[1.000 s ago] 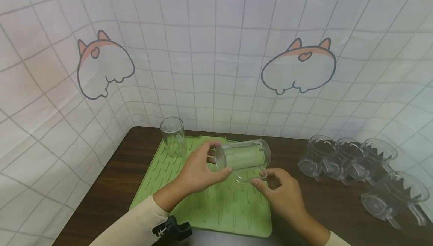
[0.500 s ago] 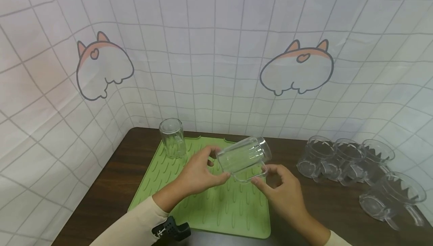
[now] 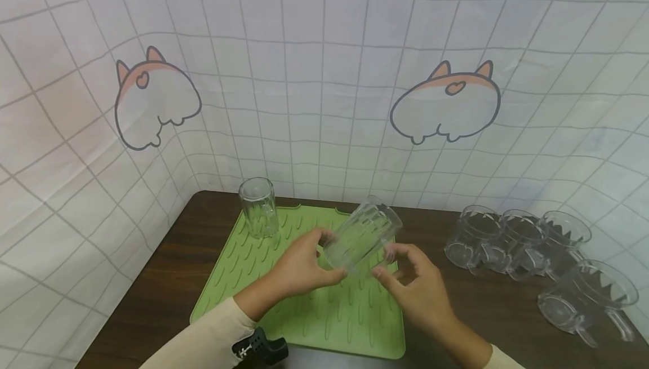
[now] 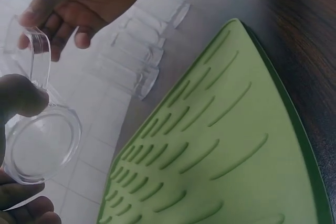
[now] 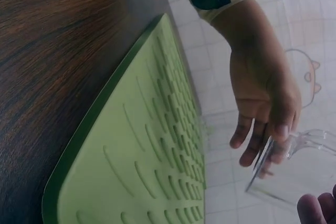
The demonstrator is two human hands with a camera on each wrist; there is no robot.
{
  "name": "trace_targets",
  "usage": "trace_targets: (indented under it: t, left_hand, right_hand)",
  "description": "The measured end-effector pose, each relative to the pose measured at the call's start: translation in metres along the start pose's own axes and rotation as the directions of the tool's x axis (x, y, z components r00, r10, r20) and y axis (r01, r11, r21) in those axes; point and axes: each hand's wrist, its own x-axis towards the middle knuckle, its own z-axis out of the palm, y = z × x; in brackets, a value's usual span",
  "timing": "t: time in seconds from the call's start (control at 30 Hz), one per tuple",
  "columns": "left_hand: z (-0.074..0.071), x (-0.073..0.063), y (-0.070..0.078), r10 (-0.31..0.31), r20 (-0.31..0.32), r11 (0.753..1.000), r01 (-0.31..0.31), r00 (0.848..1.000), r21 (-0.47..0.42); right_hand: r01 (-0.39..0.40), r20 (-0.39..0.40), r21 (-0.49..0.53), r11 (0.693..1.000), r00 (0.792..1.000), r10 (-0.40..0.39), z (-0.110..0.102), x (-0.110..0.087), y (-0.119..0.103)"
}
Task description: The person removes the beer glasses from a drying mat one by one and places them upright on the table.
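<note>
- Clear mug (image 3: 361, 234), head view: held in the air above the green mat (image 3: 350, 329), tilted, its upper end leaning to the right. The left hand (image 3: 304, 265) is curled, thumb and fingers around the lower end; the right hand (image 3: 418, 287) is half closed, thumb and forefinger at the mug's right side. A second mug (image 3: 258, 208) stands at the mat's far left corner. On the dark worktop (image 3: 167, 256), to the right, are a row of three mugs (image 3: 517, 239) and a lone mug (image 3: 588, 293) nearer the person. Two cartoon animals (image 3: 158, 104) decorate the gridded wall; no writing can be read.

- Left wrist view: the right hand pinches the mug's handle (image 4: 41, 56), while the left hand's thumb and fingers grip its round end. Whether that end is base or mouth is hard to tell. No label or brand shows on the mug.

- Right wrist view: the left hand holds the mug's edge, clear of the mat. A good turn probably calls for a slow tilt, a firm grip near the edge, the handle as guide, and care over slipperiness. No lettering is legible here either.
</note>
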Motion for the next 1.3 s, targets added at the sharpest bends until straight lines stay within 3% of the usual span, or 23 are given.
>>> trace_targets:
  t: [0.2, 0.43, 0.63, 1.0, 1.3]
  left_hand:
    - [0.005, 0.0, -0.003, 0.002, -0.003, 1.0, -0.002, 1.0, 0.027]
    - [0.01, 0.001, -0.005, 0.021, -0.002, 1.0, -0.021, 1.0, 0.023]
    - [0.012, 0.002, -0.006, 0.006, 0.017, 1.0, -0.006, 1.0, 0.017]
    - [0.013, 0.002, -0.006, 0.004, 0.025, 1.0, -0.004, 1.0, -0.003]
    - [0.016, 0.001, -0.005, -0.012, 0.037, 1.0, 0.012, 0.999, 0.014]
  right_hand:
    - [0.098, 0.055, 0.065, 0.993, 0.993, -0.101, 0.006, 0.0, 0.001]
    - [0.214, 0.064, 0.126, 0.969, 0.973, -0.223, 0.013, 0.0, -0.002]
    - [0.21, 0.073, 0.155, 0.965, 0.972, -0.223, 0.015, -0.001, -0.005]
    - [0.233, 0.109, 0.091, 0.968, 0.964, -0.242, 0.015, -0.003, -0.007]
    - [0.316, 0.101, 0.091, 0.944, 0.94, -0.324, 0.015, -0.005, -0.008]
